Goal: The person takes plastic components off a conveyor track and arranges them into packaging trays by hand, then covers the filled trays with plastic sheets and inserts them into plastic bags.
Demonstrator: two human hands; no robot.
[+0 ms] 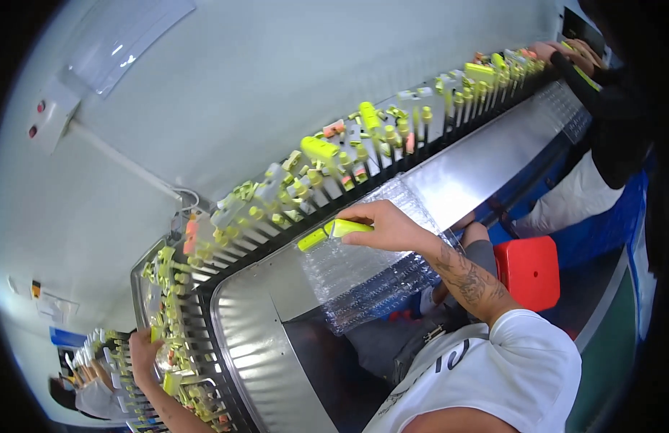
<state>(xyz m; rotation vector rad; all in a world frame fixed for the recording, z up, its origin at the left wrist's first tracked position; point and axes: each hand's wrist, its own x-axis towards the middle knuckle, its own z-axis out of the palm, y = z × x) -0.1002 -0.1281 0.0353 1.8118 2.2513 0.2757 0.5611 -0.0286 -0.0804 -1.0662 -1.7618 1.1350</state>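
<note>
My right hand (381, 225) is closed on a bright yellow-green plastic piece (343, 228), pinched between thumb and fingers above the bubble wrap sheet (356, 270). A second section of the same colour (313, 239) continues from its left end past a dark gap; I cannot tell whether they are joined. At the lower left, my left hand (142, 353) reaches over the curved bend of a conveyor (212, 339) heaped with small yellow-green parts. Its fingers are bent beside a small yellow-green part (155, 334); whether they grip it is unclear.
The conveyor with dark slats carries yellow-green, clear and coral pieces (334, 128) away to the upper right. A steel ledge (464, 169) runs along it. A red stool (529, 273) stands at right. Another person (609, 108) works at the far right end; others are at lower left.
</note>
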